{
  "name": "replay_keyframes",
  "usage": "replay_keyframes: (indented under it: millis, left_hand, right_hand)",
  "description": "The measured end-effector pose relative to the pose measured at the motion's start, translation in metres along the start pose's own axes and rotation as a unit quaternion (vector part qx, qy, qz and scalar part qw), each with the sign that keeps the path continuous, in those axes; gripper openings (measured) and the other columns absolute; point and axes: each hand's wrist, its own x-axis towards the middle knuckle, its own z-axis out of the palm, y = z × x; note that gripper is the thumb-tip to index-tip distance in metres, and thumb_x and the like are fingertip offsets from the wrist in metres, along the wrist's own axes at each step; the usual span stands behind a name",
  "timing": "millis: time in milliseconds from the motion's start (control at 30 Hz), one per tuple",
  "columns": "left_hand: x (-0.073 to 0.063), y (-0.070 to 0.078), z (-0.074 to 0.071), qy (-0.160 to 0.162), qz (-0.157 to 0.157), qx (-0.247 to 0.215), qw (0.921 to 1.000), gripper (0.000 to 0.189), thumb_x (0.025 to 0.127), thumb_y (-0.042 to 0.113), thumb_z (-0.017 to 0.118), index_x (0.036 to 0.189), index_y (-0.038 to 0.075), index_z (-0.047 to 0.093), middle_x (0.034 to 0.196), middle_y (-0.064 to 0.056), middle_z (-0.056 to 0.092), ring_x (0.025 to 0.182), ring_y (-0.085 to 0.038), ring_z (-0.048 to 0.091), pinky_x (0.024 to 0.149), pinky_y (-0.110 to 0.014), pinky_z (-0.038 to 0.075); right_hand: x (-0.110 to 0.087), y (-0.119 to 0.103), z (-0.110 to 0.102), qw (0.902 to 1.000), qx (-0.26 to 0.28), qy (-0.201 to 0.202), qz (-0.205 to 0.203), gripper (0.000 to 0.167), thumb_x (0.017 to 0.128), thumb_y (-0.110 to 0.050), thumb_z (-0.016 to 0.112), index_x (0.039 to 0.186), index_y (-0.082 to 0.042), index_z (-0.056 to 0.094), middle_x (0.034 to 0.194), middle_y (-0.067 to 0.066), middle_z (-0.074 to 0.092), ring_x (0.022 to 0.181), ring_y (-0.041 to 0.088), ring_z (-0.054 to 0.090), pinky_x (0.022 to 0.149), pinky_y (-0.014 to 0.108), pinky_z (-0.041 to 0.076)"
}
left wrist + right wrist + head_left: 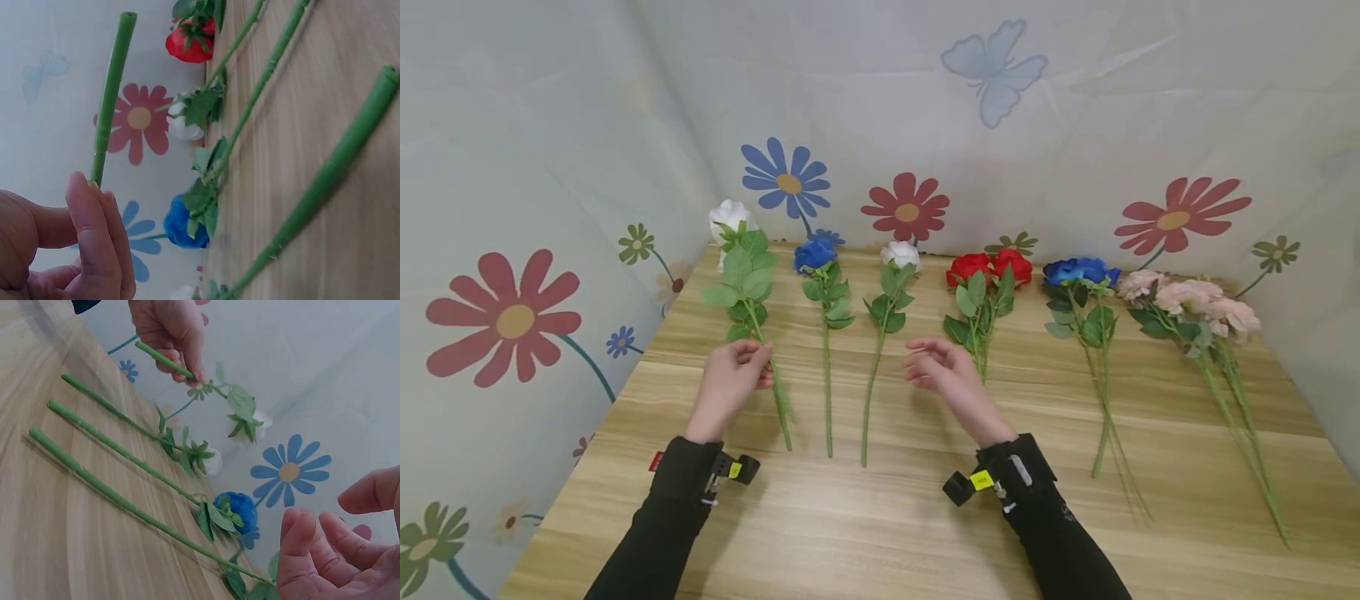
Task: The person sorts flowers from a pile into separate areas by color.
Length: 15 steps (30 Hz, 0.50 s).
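My left hand [730,379] pinches the green stem of a white rose [262,428] between thumb and fingers, at the left of the table. The held rose is raised off the wood, its stem end [114,81] pointing up in the left wrist view. Under it lies another white rose [212,461], largely covered in the head view. My right hand [951,379] hovers with loosely bent fingers and holds nothing. It is near the red roses [970,271]. Between the hands lie a blue rose [815,255] and a single white rose [901,254].
Toward the right of the wooden table [850,533] lie blue roses [1078,271] with crossed stems and pale pink flowers [1191,298]. A patterned cloth backdrop [850,75] rises behind the blossoms and along the left side.
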Motion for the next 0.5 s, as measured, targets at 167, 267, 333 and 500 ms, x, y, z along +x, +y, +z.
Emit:
replay_keyframes:
  millis: [167,267,333,500]
  left_hand:
    - [-0.001,0.011,0.012,-0.012,0.037,0.021,0.999,0.03,0.103,0.018,0.058,0.11,-0.011,0.063,0.079,-0.009,0.067,0.063,-0.007,0.066,0.07,-0.036,0.063]
    - [0.0,0.018,0.022,-0.023,0.048,0.041,0.9977,0.026,0.103,0.019,0.059,0.106,-0.006,0.065,0.08,-0.01,0.066,0.061,-0.01,0.068,0.071,-0.042,0.063]
    - [0.0,0.023,0.029,-0.031,0.056,0.058,0.9963,0.025,0.102,0.018,0.059,0.105,-0.005,0.066,0.082,-0.013,0.067,0.061,-0.012,0.068,0.07,-0.043,0.062]
    - [-0.001,0.032,0.048,-0.055,0.078,0.093,0.9911,0.023,0.101,0.017,0.06,0.106,-0.005,0.067,0.086,-0.017,0.068,0.062,-0.02,0.071,0.065,-0.039,0.061]
  right_hand:
    - [-0.003,-0.002,-0.013,0.9996,-0.016,0.017,-0.016,0.034,0.103,-0.01,0.05,0.134,0.006,0.051,0.105,0.009,0.068,0.087,0.009,0.066,0.085,0.025,0.057]
    - [-0.005,-0.003,-0.021,0.9991,-0.03,0.021,-0.022,0.035,0.104,-0.009,0.049,0.134,0.008,0.05,0.105,0.009,0.068,0.087,0.007,0.065,0.083,0.022,0.056]
    - [-0.007,-0.003,-0.025,0.9987,-0.04,0.021,-0.022,0.035,0.104,-0.01,0.048,0.135,0.008,0.049,0.107,0.01,0.067,0.087,0.006,0.065,0.083,0.021,0.056]
    - [-0.009,-0.003,-0.032,0.9978,-0.057,0.028,-0.019,0.035,0.105,-0.012,0.047,0.134,0.007,0.05,0.108,0.011,0.066,0.086,0.006,0.064,0.082,0.021,0.055]
